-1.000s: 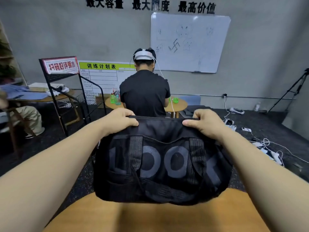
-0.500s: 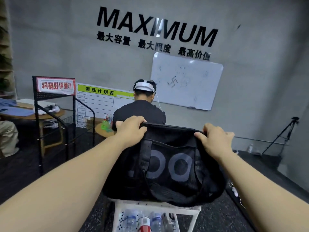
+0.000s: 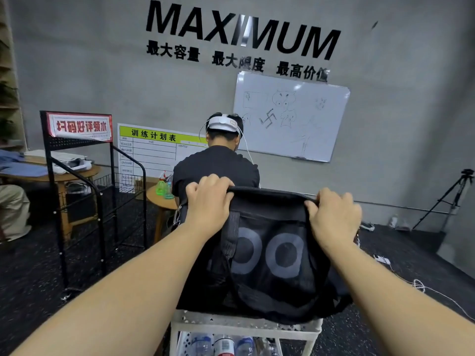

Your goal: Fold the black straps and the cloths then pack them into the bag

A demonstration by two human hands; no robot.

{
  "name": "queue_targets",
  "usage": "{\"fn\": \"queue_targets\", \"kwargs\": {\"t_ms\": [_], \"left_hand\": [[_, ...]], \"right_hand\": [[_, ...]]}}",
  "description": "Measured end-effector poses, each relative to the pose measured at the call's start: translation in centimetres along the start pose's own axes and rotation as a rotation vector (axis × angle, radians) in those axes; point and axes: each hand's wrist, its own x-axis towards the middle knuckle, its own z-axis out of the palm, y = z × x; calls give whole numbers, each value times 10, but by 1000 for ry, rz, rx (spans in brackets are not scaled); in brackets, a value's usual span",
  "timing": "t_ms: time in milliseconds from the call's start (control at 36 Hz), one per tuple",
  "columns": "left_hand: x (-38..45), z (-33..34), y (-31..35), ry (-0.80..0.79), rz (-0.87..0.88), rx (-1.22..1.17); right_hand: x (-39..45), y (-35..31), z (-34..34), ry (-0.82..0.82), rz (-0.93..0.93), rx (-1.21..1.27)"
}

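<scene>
Head view: the black bag [image 3: 270,255] is held upright at its top edge, its bottom resting on a white cart [image 3: 244,326]. The top edge is gripped by the left hand [image 3: 209,202] near the left end, fingers curled over it, and by the right hand [image 3: 334,217] near the right end. Water bottles [image 3: 222,344] are seen in the cart below. A seated person [image 3: 218,163] is seen behind the bag.

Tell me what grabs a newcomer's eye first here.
The black bag with big grey rings, centre frame, on a white cart. Both hands grip its top edge: left hand, right hand. Behind, huge MAXIMUM lettering on the grey wall, above a whiteboard.
</scene>
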Motion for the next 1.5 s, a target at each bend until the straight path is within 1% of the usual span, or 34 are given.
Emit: {"fn": "queue_targets", "kwargs": {"t_ms": [83,222,306,444,528,556,583,639,667,694,778,861,1000,1194,1278,1361,1444,1500], "left_hand": [[-11,13,-7,-82,12,122],[-24,19,-20,-111,35,200],[-29,16,-25,-165,84,288],[-28,12,-30,-109,184,280],[-36,4,-21,-90,258,299],[-43,2,-17,-126,278,302],[-52,0,-14,-203,299,315],[-74,-2,-12,-420,325,376],[-86,-1,-14,-505,324,405],[-95,0,-18,-551,324,433],[-108,6,-23,-586,298,516],[-106,12,-22,-589,263,541],[-100,25,-21,-633,232,562],[-97,38,-29,-727,224,607],[-96,36,-27,-742,239,609],[-96,31,-25,-706,252,574],[-97,16,-19,-666,280,557],[-95,3,-13,-635,287,528]], "right_hand": [[-11,-3,13,-81,-4,-52],[-15,-1,28,-195,-24,11],[-15,3,31,-258,-57,39],[-13,10,29,-299,-86,91],[-13,14,26,-331,-95,168],[-16,15,27,-367,-105,222],[-21,16,28,-418,-118,287],[-36,18,30,-518,-154,364],[-44,18,31,-538,-179,349],[-53,18,33,-530,-213,298],[-82,17,41,-466,-318,38],[-108,13,46,-488,-338,-64],[-119,11,62,-553,-296,-88],[-114,10,74,-658,-327,-160],[-114,11,73,-699,-337,-172],[-113,12,68,-705,-339,-183],[-113,11,52,-741,-324,-144],[-114,8,38,-730,-335,-136]]}}
